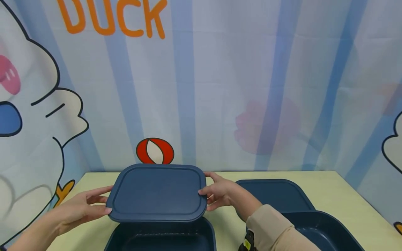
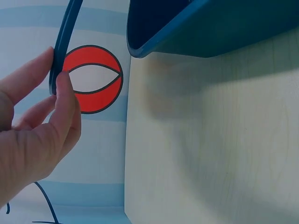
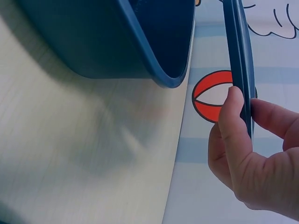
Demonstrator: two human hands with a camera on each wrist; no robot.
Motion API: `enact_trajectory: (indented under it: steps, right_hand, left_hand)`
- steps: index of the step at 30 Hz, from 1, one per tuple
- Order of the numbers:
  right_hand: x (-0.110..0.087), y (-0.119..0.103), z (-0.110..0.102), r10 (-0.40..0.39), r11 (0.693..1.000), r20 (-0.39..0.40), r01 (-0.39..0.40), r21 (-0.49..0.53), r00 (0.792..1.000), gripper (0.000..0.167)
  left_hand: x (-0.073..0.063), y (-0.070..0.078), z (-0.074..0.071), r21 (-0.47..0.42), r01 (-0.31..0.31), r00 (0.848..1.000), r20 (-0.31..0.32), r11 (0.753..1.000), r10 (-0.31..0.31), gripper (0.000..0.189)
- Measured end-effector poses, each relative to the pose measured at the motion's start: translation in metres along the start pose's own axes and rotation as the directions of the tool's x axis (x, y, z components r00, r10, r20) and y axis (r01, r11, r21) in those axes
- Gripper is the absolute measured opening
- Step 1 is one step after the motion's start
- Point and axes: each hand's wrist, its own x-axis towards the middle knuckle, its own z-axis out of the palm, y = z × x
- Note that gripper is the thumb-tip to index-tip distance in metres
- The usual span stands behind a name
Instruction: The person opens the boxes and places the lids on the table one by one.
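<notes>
A dark blue rectangular lid (image 1: 158,193) with rounded corners is held up, tilted, between both hands. My left hand (image 1: 80,209) pinches its left edge between thumb and fingers. At the opposite edge, my right hand (image 1: 221,192) pinches it the same way. In the left wrist view, the lid's thin rim (image 2: 61,51) shows edge-on between the fingers; the right wrist view shows the other end of the rim (image 3: 240,56). Below the lid stands an open dark blue box (image 1: 163,240), its far part overlapped by the lid in the head view.
To the right, a second dark blue lid (image 1: 276,193) lies on the pale yellow table (image 1: 323,188) behind another open dark blue box (image 1: 326,230). My right forearm crosses in front of them. A printed curtain (image 1: 220,87) hangs behind the table's back edge.
</notes>
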Motion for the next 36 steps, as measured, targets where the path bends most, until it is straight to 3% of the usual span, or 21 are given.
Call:
enact_trajectory:
  steps: [9, 14, 21, 27, 36]
  right_hand:
    - [0.005, 0.000, 0.000, -0.011, 1.000, -0.051, 0.012, 0.020, 0.999, 0.067]
    - [0.008, 0.001, 0.002, -0.014, 1.000, -0.082, 0.016, 0.019, 0.997, 0.054]
    - [0.011, 0.001, 0.005, -0.022, 1.000, -0.143, 0.021, -0.008, 0.990, 0.034]
    - [0.013, 0.001, 0.005, -0.022, 1.000, -0.171, 0.022, -0.004, 0.985, 0.033]
    - [0.018, 0.001, 0.006, -0.055, 0.997, -0.148, 0.062, 0.046, 0.988, 0.033]
  left_hand:
    - [0.005, 0.004, 0.007, 0.049, -0.022, 0.992, -0.121, 0.999, 0.027, 0.077]
    - [0.006, 0.005, 0.010, 0.062, -0.019, 0.987, -0.157, 0.998, 0.028, 0.076]
    - [0.010, 0.003, 0.012, 0.043, -0.035, 0.986, -0.164, 0.998, 0.042, 0.075]
    - [0.012, 0.003, 0.013, 0.054, -0.040, 0.984, -0.171, 0.998, 0.049, 0.077]
    - [0.018, 0.006, 0.015, 0.032, -0.047, 0.976, -0.211, 0.998, 0.053, 0.079]
